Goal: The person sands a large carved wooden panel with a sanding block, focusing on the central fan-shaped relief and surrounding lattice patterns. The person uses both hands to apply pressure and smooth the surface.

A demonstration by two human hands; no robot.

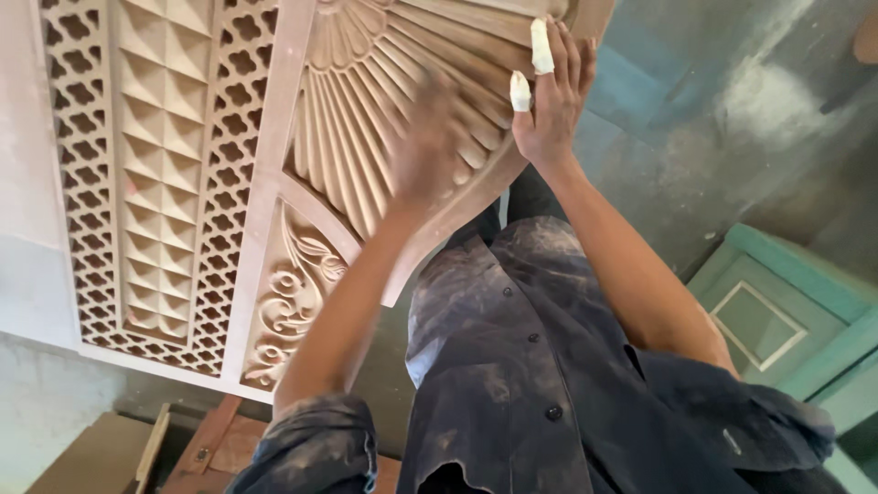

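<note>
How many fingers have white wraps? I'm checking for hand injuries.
2, both on the right hand: one wrap higher, one wrap lower. The blurred left hand may hide others.

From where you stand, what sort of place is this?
Probably a woodcarving or joinery workshop: both hands, left hand and right hand, work a carved wooden panel, the shirt is dusty, and a green panelled door lies nearby.
</note>
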